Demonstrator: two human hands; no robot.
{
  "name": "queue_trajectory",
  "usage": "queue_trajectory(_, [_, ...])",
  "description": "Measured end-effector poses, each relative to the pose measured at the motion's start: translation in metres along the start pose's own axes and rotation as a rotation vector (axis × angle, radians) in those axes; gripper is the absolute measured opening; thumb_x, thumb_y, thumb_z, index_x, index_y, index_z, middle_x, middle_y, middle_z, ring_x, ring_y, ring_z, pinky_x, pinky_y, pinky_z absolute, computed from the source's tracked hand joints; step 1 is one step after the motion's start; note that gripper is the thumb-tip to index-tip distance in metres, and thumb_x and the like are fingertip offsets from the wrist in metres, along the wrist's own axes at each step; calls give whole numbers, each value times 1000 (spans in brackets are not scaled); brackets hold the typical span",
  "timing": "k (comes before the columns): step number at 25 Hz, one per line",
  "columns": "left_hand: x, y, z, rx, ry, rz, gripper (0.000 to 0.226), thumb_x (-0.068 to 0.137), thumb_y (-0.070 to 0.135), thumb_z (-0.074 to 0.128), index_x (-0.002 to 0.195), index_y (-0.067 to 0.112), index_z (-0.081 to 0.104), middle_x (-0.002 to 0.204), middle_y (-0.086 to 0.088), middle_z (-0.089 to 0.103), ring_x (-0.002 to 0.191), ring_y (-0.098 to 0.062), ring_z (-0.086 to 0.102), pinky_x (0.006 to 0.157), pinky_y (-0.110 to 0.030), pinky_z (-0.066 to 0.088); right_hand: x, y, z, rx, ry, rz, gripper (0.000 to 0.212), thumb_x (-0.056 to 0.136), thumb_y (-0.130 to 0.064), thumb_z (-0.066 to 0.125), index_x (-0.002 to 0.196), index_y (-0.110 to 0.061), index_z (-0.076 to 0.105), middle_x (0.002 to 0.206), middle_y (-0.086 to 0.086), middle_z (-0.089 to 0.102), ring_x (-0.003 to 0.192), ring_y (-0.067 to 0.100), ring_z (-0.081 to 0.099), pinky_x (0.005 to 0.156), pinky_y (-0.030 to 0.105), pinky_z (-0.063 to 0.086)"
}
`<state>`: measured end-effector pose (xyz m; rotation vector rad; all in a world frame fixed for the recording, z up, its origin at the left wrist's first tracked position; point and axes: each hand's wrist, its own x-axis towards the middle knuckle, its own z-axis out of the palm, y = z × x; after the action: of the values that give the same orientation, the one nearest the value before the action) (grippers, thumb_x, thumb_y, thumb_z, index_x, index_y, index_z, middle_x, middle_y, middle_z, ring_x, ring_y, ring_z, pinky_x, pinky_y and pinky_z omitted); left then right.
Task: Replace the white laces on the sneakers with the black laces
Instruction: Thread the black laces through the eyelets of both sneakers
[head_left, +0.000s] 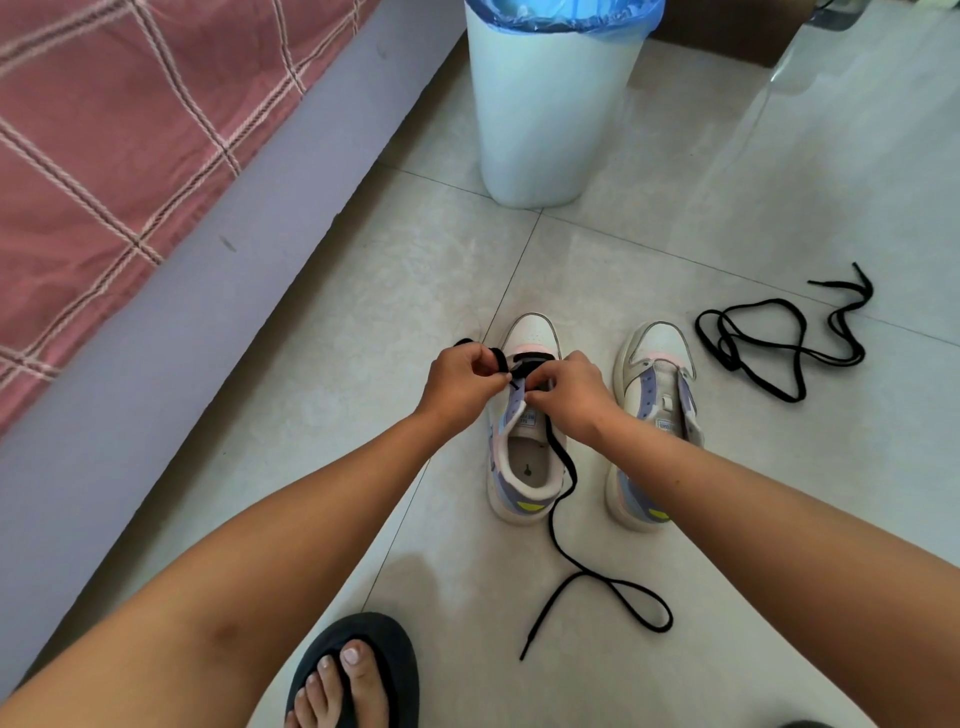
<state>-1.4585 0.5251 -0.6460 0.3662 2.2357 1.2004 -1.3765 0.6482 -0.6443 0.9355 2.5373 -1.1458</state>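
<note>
Down at the middle of the frame, both hands work over the left-hand white sneaker with lilac and pink panels (524, 447), which stands on the pale tiled floor (363, 322) with its toe pointing up the frame. The left hand (462, 384) has its fingers curled, pinching a loop of the flat black lace (563, 519) at the sneaker's left eyelet row. The right hand (569, 397) has its fingers bent down onto the tongue area, pinching at the eyelets on the other side; what exactly it grips is hidden under the fingers. One black bar of lace crosses the lowest eyelets near the toe. From under the right hand the lace runs down past the heel and lies in a loose loop on the floor toward the lower centre.

Just right of it stands the matching second sneaker (657, 415), with no lace in its eyelets. Further right, the second black lace (779, 343) lies in a tangle on the tiles, apart from both shoes.

At top centre stands a white plastic bin with a blue liner (550, 114). A pink checked bedcover (104, 145) fills the upper left. A foot in a dark sandal (358, 670) shows at the bottom edge.
</note>
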Motion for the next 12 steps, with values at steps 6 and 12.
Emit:
queue_trajectory(6, [-1,6,0,99,-8,60,8,80,11,71,81,14,63,79,2,64,77,-12,59,72,-27,48,1,0,1,68,17,18,12,86,-11,64,93,-13,73,92,8,48,81,19,45,59,20,33])
queue_trajectory(12, [-1,6,1,189,-122,104,8,81,6,69,78,10,63,80,-2,62,77,-13,57,59,-7,40,2,1,6,101,-11,43,13,85,-15,66,96,-14,73,98,10,52,84,18,45,65,23,35])
